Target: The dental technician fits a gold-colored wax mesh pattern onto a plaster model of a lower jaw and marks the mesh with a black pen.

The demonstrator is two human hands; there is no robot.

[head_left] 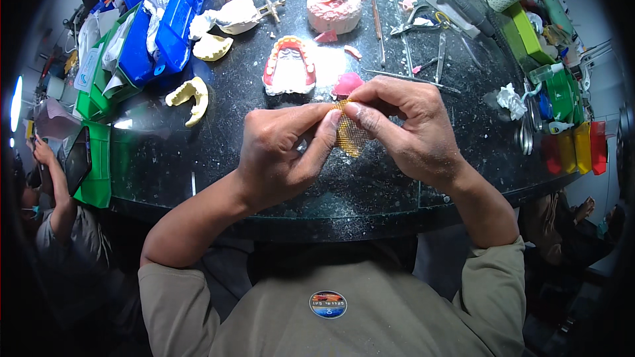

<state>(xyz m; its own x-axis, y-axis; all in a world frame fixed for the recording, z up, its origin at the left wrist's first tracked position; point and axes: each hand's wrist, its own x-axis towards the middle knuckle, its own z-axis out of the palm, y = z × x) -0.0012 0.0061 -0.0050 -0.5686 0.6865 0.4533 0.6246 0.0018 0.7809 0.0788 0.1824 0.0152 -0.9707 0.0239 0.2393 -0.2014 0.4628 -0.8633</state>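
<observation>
Between both hands, over the middle of the dark bench, is a small piece of gold-coloured metal mesh (349, 137). My left hand (283, 140) pinches its upper left edge between thumb and forefinger. My right hand (411, 124) grips the upper right edge the same way, its fingertips close to the left ones. Just beyond the fingers lies a pink wax piece (348, 83). Farther back to the left sits a dental model (290, 66) with a red wax rim and a row of teeth on a white plaster base.
Cream plaster pieces (189, 99) lie at left, near blue bins (173, 33) and green bins (98, 152). A round pink-stained burner (335, 10) stands behind. Metal hand tools (442, 56) and pliers (411, 23) spread to the right. Another person's arm (58, 175) shows at far left.
</observation>
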